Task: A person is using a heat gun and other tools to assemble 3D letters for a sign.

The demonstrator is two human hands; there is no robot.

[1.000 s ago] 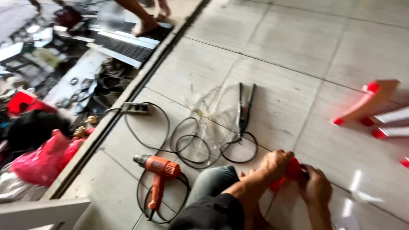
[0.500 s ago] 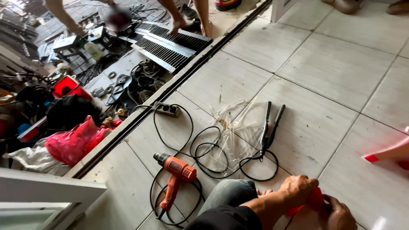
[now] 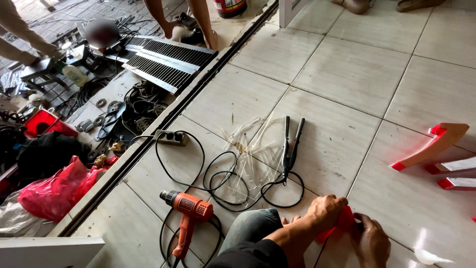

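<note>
Still gripping: red piece unchanged at near right

Leftward, the orange heat gun (image 3: 187, 214) lies untouched on the tile. Left hand (image 3: 325, 213) and right hand (image 3: 371, 241) remain closed together on the red plastic piece (image 3: 342, 222) as half a second ago; only the view shifted, so work holds steady

Red piece (image 3: 342, 222); orange heat gun (image 3: 191, 211)

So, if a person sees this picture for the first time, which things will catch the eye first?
Probably the orange heat gun lying on the pale floor tiles at bottom centre, with black cords looped around it. Just right of it, at the lower edge, the left hand and right hand hold a small red object. A black flat-iron tool lies in the middle among clear plastic strips.
</note>
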